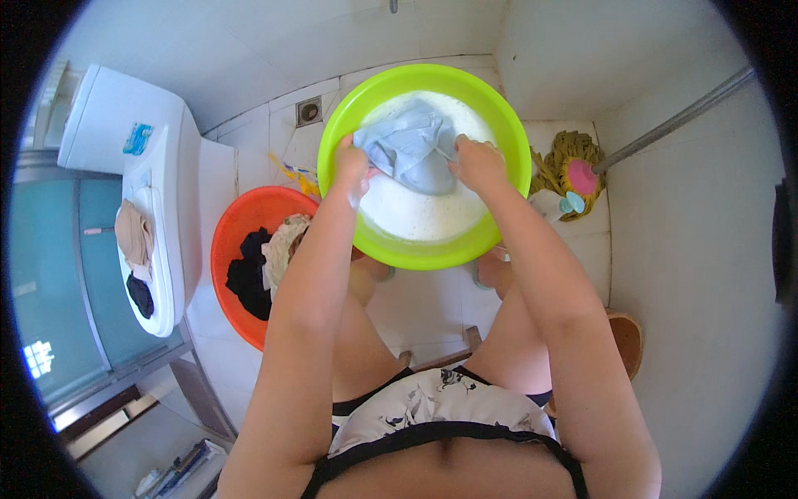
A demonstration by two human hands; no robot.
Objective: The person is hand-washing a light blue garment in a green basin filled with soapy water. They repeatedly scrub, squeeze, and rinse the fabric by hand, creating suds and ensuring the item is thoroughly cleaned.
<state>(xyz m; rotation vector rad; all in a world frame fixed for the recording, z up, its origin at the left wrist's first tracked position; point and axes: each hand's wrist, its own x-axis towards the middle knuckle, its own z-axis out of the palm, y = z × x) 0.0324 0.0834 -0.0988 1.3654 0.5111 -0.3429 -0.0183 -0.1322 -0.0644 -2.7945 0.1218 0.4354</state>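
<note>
A light blue cloth garment [408, 146] lies bunched in white suds [430, 215] inside a lime-green plastic basin [430, 259]. My left hand [354, 165] grips the garment's left edge, close to the basin's left wall. Its right side is pinched in my right hand [480, 163], above the foam. Some foam clings to my left wrist. The garment's lower part rests in the suds, and how far it goes under cannot be told.
An orange-red basin [234, 206] with black cloth [249, 274] and cream cloth [283, 246] stands at my left. Beyond it is a toilet [193, 162] with clothes on its lid. A mop [580, 174] and a pump bottle [552, 204] are at right. A floor drain [308, 111] lies near the wall.
</note>
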